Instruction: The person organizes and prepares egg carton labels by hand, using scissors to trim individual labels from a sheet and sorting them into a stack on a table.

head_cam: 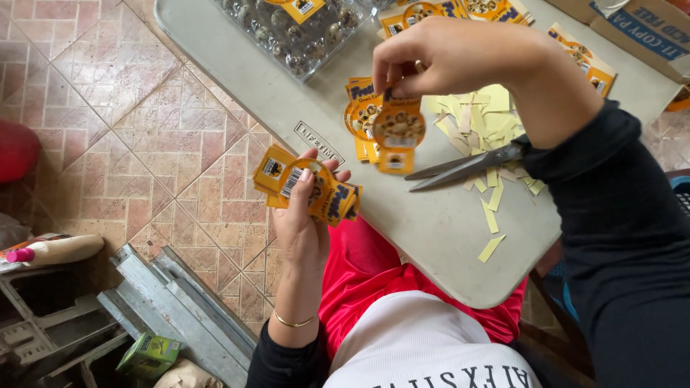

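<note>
Partly hidden, right hand (445,57) pinches one label (399,129) above scissors (467,167).

The right hand (445,61) covers the top of the single label (399,133) it pinches, and its fingertips are out of sight behind that label. The left hand (305,215) hides the middle of the label stack (316,190) it grips. Beyond the right hand, the egg tray (295,32) and cardboard box (632,29) are cut by the top edge. The scissors' (467,167) handles lie hidden under the right sleeve (618,237).
</note>
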